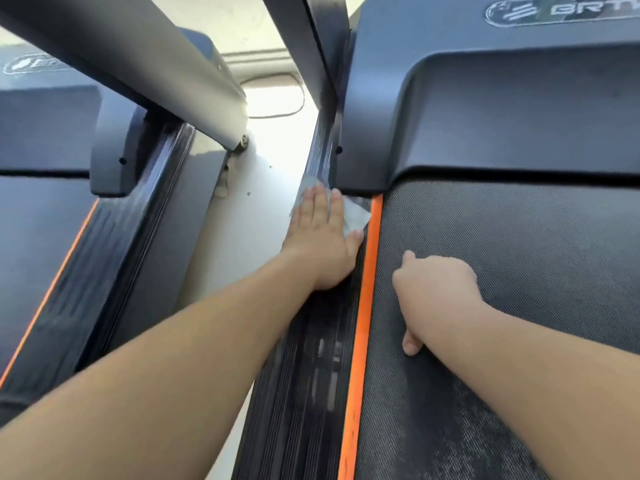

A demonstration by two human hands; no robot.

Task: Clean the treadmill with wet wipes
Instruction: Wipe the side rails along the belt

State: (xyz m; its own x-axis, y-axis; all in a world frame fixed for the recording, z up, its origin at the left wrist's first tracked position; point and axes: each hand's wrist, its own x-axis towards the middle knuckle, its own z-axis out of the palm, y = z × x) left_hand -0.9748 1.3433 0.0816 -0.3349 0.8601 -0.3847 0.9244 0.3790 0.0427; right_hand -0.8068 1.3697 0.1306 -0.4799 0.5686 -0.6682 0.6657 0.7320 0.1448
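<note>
Nearest, the right hand (436, 289) is braced on the treadmill belt (519, 271) with its fingers curled under and nothing visible in it. If the belt runs free, weight leaning on it could roll it and tip the person forward. Past the orange strip (363, 306), the left hand (322, 237) lies flat with straight fingers, pressing the wet wipe (355, 216) onto the ribbed side rail (311, 393). The wipe is only pinned, not gripped, so a quick stroke could leave it bunched or behind. Its far edge sits right against the motor cover (485, 116), and pushing on could jam fingertips into that lip or snag the wipe in the seam. A drift outward would drop the wipe onto the floor (242, 237), where a cable (277, 116) lies farther on.
</note>
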